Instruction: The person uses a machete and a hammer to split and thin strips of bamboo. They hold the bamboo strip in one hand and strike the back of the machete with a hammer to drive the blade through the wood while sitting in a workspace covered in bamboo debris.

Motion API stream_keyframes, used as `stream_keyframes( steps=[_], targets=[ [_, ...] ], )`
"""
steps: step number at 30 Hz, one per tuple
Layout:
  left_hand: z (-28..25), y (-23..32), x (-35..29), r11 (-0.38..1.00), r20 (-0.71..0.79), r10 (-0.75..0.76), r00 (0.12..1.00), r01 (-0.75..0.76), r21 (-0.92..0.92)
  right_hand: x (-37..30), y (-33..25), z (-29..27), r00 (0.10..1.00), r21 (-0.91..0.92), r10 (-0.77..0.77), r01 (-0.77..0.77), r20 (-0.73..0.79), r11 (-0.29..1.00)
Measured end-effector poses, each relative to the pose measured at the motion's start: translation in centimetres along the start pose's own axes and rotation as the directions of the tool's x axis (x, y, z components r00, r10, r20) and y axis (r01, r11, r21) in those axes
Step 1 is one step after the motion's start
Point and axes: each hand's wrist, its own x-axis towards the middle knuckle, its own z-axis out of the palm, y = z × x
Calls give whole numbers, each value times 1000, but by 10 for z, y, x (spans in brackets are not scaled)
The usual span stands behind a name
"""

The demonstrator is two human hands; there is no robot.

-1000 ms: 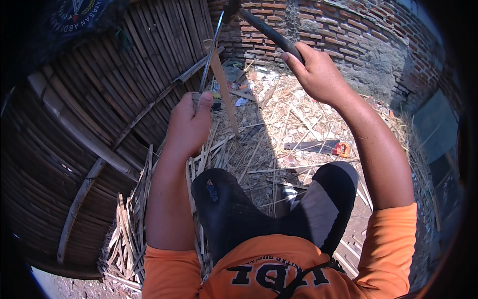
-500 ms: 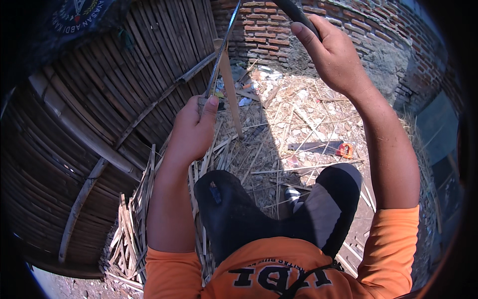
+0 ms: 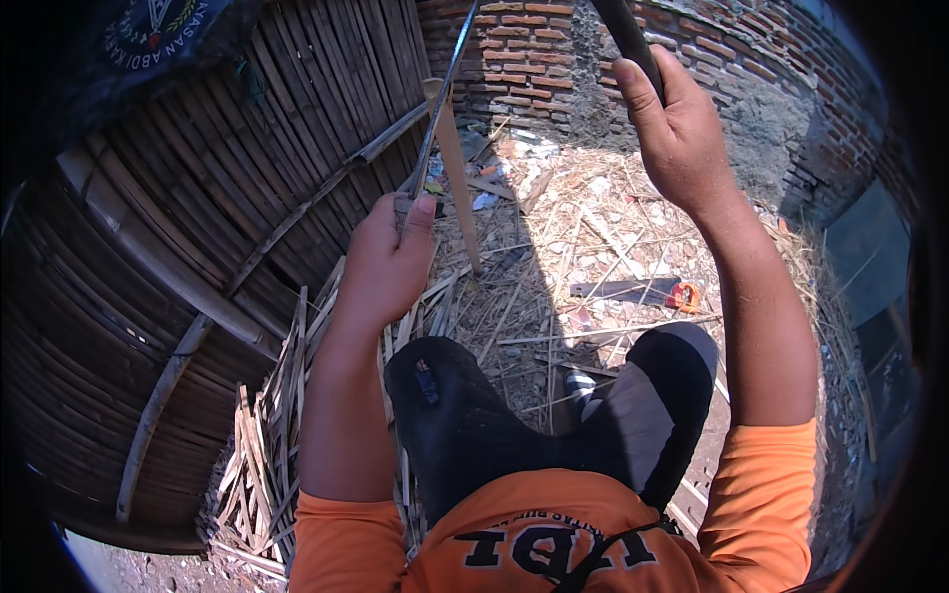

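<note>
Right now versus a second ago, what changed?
The right hand has moved right, away from the blade, its dark handle now steeper with the far end out of view. Nothing gripped or let go. The left hand still holds the blade; stake and saw unmoved.

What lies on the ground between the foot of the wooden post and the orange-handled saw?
In the head view, scattered pale strips lie between the wooden post and the saw; a shadow's edge crosses there.

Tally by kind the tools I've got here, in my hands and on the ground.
Long metal blade, left hand: 1
Dark tool handle, right hand, far end out of view: 1
Orange-handled handsaw: 1
Total: 3
</note>
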Motion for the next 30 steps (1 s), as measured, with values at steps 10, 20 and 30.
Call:
stream_keyframes(
  steps=[10,20,30],
  targets=[
    [-1,1,-3,1000,2,-2,1000,2,-17,3,2,1,999,89,25,-22,-35,996],
    [-5,-3,0,1000,-5,-3,1000,3,30,2,2,0,999,-64,-42,42,-2,997],
    [-5,1,0,1000,8,-23,1000,23,7,-6,-5,3,995,-113,27,-15,99,993]
  ],
)
